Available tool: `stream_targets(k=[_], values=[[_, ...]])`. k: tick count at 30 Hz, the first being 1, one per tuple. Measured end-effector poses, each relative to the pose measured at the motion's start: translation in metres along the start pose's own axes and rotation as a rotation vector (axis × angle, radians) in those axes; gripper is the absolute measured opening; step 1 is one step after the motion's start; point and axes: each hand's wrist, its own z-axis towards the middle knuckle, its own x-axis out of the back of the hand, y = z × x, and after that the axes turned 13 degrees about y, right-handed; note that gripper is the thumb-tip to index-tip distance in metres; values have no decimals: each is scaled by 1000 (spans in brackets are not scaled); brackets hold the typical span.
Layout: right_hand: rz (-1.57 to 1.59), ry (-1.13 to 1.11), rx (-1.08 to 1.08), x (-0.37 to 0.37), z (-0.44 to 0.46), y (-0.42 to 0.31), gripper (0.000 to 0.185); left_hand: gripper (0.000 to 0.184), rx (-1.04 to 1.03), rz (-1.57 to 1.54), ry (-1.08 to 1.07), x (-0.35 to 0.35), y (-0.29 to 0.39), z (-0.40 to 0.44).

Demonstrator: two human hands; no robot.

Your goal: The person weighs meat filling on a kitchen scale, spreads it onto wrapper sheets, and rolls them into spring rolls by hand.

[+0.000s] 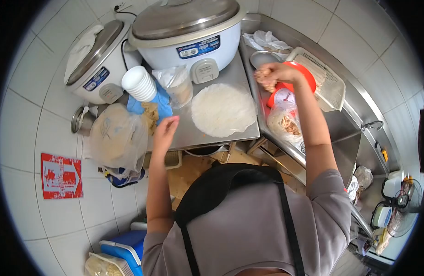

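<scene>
A round white sheet [224, 110] lies flat on the steel table, between my two hands. My left hand [166, 129] is raised near the table's front edge, left of the sheet, its fingers close together; what is between them, if anything, is too small to tell. On the right, my right hand [278, 75] is closed around a clump of brownish food pieces, above the left side of a red scale [284, 96] with a round dial. Just below the scale sits a clear plastic bag [286, 124] with similar brown pieces inside.
Two large rice cookers [186, 27] stand at the back. Stacked white cups [139, 83], a blue cloth [163, 103] and a plastic-wrapped container [174, 87] are left of the sheet. A cream basket [334, 87] sits behind the scale. Farther right are a sink and faucet [372, 124].
</scene>
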Motion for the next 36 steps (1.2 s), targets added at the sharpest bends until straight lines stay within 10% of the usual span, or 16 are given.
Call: stream_targets(k=[5, 8, 12, 20, 24, 27, 29, 36], values=[[-523, 45, 40, -112, 82, 35, 28, 21, -133, 4, -42, -71, -8, 17], [-1299, 309, 608, -139, 104, 106, 36, 26, -251, 71, -10, -103, -20, 26], [-780, 706, 555, -146, 75, 103, 30, 31, -397, 169, 4, -126, 2, 29], [-968, 845, 621, -150, 58, 128, 24, 17, -493, 228, -77, -155, -21, 41], [-889, 724, 539, -133, 61, 135, 24, 21, -449, 290, -188, -145, -19, 46], [-555, 649, 498, -112, 57, 127, 29, 37, -3, -88, -244, -140, -25, 58], [-487, 648, 539, -103, 54, 123, 37, 50, -291, 86, -206, -138, -11, 63], [-1154, 572, 325, -135, 72, 105, 41, 55, -471, 462, -461, -151, -9, 75]])
